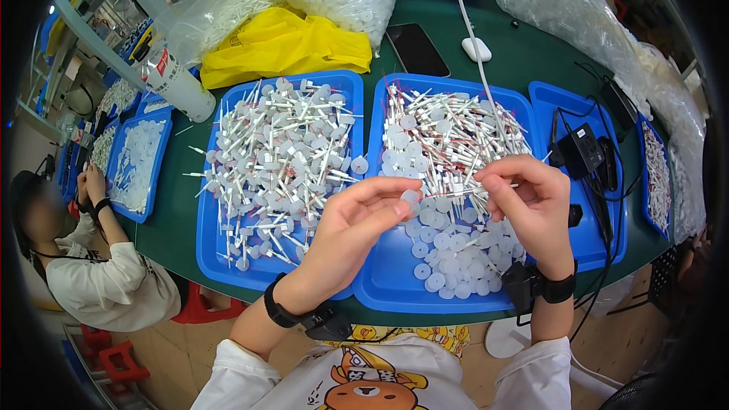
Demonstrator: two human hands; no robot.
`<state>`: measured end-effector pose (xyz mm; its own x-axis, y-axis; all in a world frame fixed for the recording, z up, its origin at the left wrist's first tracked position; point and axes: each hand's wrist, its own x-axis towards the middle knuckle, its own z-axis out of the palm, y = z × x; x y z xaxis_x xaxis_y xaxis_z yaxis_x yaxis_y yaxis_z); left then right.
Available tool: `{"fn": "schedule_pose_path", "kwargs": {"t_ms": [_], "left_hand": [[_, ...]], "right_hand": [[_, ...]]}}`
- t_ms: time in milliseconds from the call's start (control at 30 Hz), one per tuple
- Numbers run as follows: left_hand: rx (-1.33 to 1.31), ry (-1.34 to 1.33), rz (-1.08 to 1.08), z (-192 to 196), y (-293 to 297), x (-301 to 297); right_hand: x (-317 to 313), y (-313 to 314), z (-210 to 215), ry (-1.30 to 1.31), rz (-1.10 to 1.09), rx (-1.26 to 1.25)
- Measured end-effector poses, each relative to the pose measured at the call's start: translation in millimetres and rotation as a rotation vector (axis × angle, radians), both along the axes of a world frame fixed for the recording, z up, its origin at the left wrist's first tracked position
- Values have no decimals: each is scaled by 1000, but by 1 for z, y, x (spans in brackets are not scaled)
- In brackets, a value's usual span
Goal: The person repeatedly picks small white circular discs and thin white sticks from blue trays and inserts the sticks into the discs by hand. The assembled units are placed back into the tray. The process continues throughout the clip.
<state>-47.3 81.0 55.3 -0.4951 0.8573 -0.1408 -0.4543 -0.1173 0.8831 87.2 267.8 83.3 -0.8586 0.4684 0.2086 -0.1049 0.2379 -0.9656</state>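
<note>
Above the right-hand blue tray (395, 277), my left hand (345, 228) pinches a small translucent white disc (411, 197) between thumb and fingertips. My right hand (535, 209), a little to the right, is closed with thumb and forefinger on a thin white stick (477, 190) with a fine red wire. The wire seems to run toward the disc; I cannot tell whether the two are joined. Below my hands, loose discs (463, 262) lie in the tray's near part. White sticks with red wires (448, 118) fill its far part.
On the left, another blue tray (206, 220) holds many sticks with discs on them. A yellow bag (285, 45), a phone (418, 49) and a white case (476, 49) lie behind. Black adapters (581, 150) and cables sit in a tray at right. Another person (99, 281) works at far left.
</note>
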Motion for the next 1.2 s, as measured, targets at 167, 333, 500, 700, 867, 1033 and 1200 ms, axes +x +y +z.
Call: {"fn": "schedule_pose_path", "kwargs": {"t_ms": [167,333,500,700,867,1033,1200], "left_hand": [[22,-24,31,-1,1,0],[23,-58,38,0,1,0],[42,-58,34,-1,0,-1],[24,-23,38,-1,0,0],[-20,9,52,1,0,1],[5,25,58,-2,1,1],[5,26,60,-1,1,2]], "right_hand": [[1,-1,2,29,8,29],[1,-1,1,1,24,5],[1,-2,2,-18,7,21],[0,-1,3,-49,4,114],[-1,1,3,-26,27,276],[-3,0,5,-17,30,356],[-3,2,2,83,59,392]]}}
